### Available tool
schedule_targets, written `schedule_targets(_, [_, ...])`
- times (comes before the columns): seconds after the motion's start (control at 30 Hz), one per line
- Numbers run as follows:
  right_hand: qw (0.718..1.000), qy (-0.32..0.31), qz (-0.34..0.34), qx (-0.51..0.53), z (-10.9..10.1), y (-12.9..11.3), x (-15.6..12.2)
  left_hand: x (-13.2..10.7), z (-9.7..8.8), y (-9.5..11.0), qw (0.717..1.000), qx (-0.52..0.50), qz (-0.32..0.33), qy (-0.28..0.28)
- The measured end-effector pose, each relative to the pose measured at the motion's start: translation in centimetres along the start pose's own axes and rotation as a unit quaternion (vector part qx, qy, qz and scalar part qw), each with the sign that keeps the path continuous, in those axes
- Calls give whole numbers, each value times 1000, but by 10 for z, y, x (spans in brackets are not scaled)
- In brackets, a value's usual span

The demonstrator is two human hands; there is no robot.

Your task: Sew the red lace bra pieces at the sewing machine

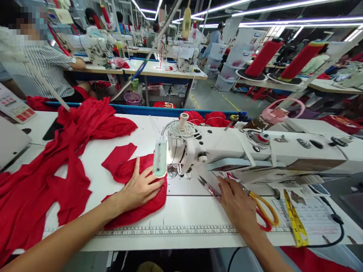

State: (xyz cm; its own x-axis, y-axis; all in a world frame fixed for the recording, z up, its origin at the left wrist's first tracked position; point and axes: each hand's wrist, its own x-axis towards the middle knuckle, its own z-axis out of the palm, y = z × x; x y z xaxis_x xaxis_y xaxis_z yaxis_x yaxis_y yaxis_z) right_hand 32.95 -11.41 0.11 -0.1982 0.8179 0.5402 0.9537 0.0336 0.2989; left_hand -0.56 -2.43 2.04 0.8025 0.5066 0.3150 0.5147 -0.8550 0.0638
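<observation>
Under the spread left hand [144, 188], presses red fabric [141, 213] to a white table [198, 211]; rests the right hand [237, 202], half curled, over scissors [209, 186], cannot tell whether gripped. Beyond both, faces a sewing machine [227, 141], then workbenches [163, 70].

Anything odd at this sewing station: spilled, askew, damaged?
No spill or damage stands out. Only mild untidiness: the yellow tape measure lies askew across the printed sheet, near the table's front edge, and the red fabric pile is loosely bunched left of the left hand.
</observation>
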Motion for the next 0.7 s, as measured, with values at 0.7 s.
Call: schedule_targets(0.7, [782, -93, -127, 604, -78, -85, 39, -83, -71, 107, 970, -190, -142, -52])
